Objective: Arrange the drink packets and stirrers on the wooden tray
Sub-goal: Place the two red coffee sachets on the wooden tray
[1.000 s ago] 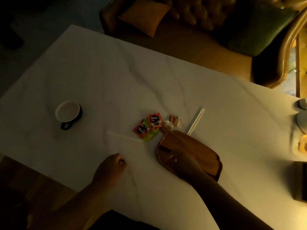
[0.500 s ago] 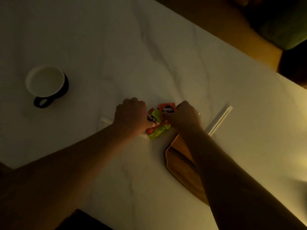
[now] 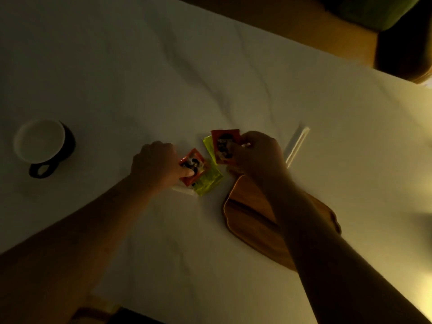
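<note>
Red packet [image 3: 225, 146] pinched in right hand [image 3: 258, 155] fingertips, raised beyond wooden tray [image 3: 247, 213]. Second red packet [image 3: 194, 164] pressed under left hand [image 3: 155, 167] thumb, atop green packet [image 3: 208, 181] on marble table [image 3: 163, 66]. Stirrer [image 3: 297, 143] lying right, untouched.

We can read no text here. The red packet [image 3: 225, 146] pinched in the right hand [image 3: 257, 155] carries a dark round emblem with pale marks across it — lettering, most likely, but too blurred and dim for us to make out. The second red packet [image 3: 194, 166], under the left hand [image 3: 155, 167], shows a similar dark emblem, equally unreadable. On the yellow-green packets [image 3: 207, 183] we find no print we can make out.
</note>
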The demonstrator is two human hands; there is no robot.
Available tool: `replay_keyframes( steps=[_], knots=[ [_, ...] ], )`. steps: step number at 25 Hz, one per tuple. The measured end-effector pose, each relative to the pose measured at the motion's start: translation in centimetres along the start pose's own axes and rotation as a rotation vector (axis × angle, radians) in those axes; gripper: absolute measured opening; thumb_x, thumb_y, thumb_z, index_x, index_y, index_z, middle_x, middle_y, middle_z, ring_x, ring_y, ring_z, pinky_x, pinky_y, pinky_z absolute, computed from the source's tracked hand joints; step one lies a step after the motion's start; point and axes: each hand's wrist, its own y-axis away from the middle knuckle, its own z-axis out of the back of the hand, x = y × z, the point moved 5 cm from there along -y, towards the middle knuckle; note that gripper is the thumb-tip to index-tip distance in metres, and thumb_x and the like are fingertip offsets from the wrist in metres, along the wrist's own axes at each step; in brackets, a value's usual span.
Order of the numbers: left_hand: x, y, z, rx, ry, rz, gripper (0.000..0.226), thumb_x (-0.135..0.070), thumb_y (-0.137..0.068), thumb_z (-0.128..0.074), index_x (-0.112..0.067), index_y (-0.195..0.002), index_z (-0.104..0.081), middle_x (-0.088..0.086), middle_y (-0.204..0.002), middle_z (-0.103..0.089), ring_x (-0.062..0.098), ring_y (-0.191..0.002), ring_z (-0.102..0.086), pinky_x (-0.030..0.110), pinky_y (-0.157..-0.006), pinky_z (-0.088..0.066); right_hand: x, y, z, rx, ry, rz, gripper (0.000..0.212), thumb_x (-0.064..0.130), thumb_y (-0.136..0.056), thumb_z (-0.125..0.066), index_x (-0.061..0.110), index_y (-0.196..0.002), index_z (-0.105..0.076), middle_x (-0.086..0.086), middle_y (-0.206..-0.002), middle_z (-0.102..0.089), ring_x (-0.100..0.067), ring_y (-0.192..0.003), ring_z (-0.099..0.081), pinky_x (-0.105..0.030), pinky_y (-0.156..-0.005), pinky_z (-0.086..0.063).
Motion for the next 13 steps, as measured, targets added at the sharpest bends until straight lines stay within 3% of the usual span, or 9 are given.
replay_keyframes(
  steps=[3, 6, 8, 10, 13],
  knots=[
    [0.1, -0.2, 0.1, 0.026, 0.144, 0.006, 0.035, -0.044, -0.066, -0.081, -0.019, -0.075, -0.057, 0.011, -0.089, -0.067, 0.03, -0.08, -0.06, 0.034, -0.065, -0.042, -3.1, 3.7, 3.7, -0.062, -0.124, -0.075, 0.007, 0.033, -0.084, -0.076, 0.033, -0.079, -0.071, 0.007, -0.068, -0.073, 0.0, -0.05, -0.065, -0.017, -0.042, -0.044],
    [1.1, 0.0, 0.4, -0.029, 0.352, 0.062, 0.019, -0.021, -0.074, -0.073, -0.024, -0.08, -0.055, 0.005, -0.089, -0.065, 0.025, -0.078, -0.057, 0.031, -0.067, -0.037, -7.7, 7.1, 6.3, -0.055, -0.225, -0.271, 0.012, 0.038, -0.086, -0.073, 0.03, -0.094, -0.071, 0.015, -0.068, -0.074, -0.001, -0.045, -0.063, -0.014, -0.04, -0.043],
    [1.4, 0.7, 0.4, -0.08, 0.415, 0.108, 0.02, -0.028, -0.077, -0.071, -0.023, -0.094, -0.061, 0.008, -0.099, -0.068, 0.027, -0.085, -0.061, 0.032, -0.072, -0.043, -10.6, 8.6, 7.9, -0.075, -0.258, -0.36, 0.01, 0.037, -0.087, -0.072, 0.032, -0.095, -0.069, 0.017, -0.069, -0.074, -0.002, -0.053, -0.069, -0.014, -0.042, -0.047],
    [0.7, 1.5, -0.3, -0.066, 0.321, 0.122, 0.048, -0.051, -0.073, -0.076, -0.016, -0.103, -0.064, 0.012, -0.106, -0.068, 0.032, -0.097, -0.064, 0.037, -0.079, -0.05, -12.9, 9.5, 9.1, -0.101, -0.273, -0.398, 0.009, 0.034, -0.087, -0.072, 0.032, -0.095, -0.069, 0.017, -0.072, -0.074, -0.004, -0.062, -0.072, -0.014, -0.046, -0.051],
    [-0.3, 1.8, -1.0, -0.067, 0.194, 0.098, 0.06, -0.058, -0.065, -0.08, -0.009, -0.098, -0.069, 0.02, -0.105, -0.07, 0.036, -0.102, -0.065, 0.04, -0.084, -0.052, -15.1, 10.0, 9.4, -0.091, -0.261, -0.427, 0.005, 0.034, -0.087, -0.071, 0.033, -0.09, -0.068, 0.014, -0.072, -0.075, -0.003, -0.063, -0.071, -0.013, -0.046, -0.05]
  ],
)
